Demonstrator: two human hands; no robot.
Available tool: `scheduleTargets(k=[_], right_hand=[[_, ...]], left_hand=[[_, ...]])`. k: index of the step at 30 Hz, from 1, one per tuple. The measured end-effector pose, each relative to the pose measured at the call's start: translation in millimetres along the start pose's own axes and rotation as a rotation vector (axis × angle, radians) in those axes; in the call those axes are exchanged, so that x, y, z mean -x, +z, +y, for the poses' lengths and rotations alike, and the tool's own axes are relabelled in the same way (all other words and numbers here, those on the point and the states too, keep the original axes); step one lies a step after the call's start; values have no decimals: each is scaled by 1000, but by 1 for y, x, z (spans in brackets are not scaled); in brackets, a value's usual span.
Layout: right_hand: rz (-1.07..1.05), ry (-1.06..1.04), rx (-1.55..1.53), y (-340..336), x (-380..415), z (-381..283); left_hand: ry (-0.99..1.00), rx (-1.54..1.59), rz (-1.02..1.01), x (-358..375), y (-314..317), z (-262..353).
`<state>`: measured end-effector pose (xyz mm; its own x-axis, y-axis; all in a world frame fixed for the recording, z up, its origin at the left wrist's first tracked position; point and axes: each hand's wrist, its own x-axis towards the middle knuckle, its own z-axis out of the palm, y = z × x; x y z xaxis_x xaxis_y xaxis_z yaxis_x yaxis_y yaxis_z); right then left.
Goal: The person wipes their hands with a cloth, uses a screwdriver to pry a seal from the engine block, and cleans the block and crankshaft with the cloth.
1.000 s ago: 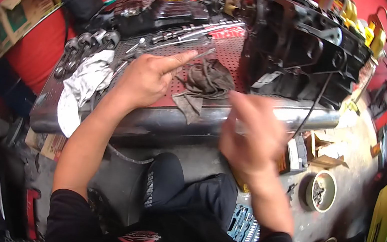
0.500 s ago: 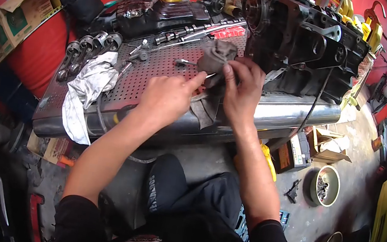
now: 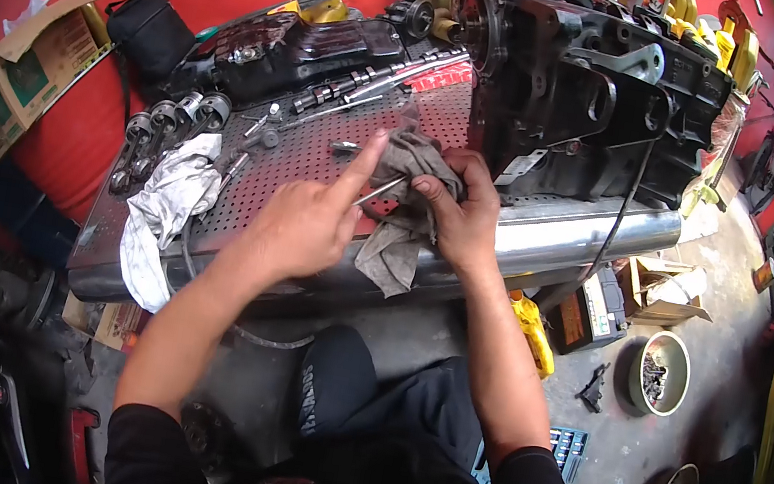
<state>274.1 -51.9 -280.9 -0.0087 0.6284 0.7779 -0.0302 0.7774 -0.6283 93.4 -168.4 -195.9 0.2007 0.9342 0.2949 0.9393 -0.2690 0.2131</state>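
My right hand grips a crumpled grey-brown rag above the bench's front edge, thumb on top, and part of the cloth hangs down. What the rag may be wrapped around is hidden. My left hand is closed on a thin metal rod, with the index finger stretched upward. The rod's tip touches or enters the rag's folds; its other end is hidden in my palm. Just beyond the hands, a small metal part lies on the perforated bench top.
A large black engine block stands on the bench at right. Pistons with rods, a white cloth and a camshaft lie to the left and behind. Below are a battery, a yellow bottle and a bowl of parts.
My left hand has moved slightly down and left, its index finger lifting off the rag. More of the rod shows. The rag has shifted lower and its loose end hangs further over the edge.
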Motion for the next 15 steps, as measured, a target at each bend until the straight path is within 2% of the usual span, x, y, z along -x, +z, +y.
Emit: scheduleTargets(k=[2,5,7,9,10,13,14,15], right_hand=[[-36,11,-33,-2,-4,3],[-77,0,-67,-11,-10,0],[-91,-45,-71,-14,-13,-3],[-95,73,-115,-15,-11,-4],[-93,131,-139,-15,-10,-4],[14,304,-15,-9,-5,0],[64,220,51,-7,-3,-3],[89,242,95,-5,-3,-7]], left_hand=[[-7,20,-142,-10,-24,5],[215,143,-141,-26,-25,-10],[114,264,-270,-37,-29,-8],[77,345,-365,-47,-31,-9],[140,389,-252,-47,-22,-14],[146,26,-154,-43,-29,-13],[233,-69,-48,-42,-29,-12],[226,-78,-56,-42,-31,-9]])
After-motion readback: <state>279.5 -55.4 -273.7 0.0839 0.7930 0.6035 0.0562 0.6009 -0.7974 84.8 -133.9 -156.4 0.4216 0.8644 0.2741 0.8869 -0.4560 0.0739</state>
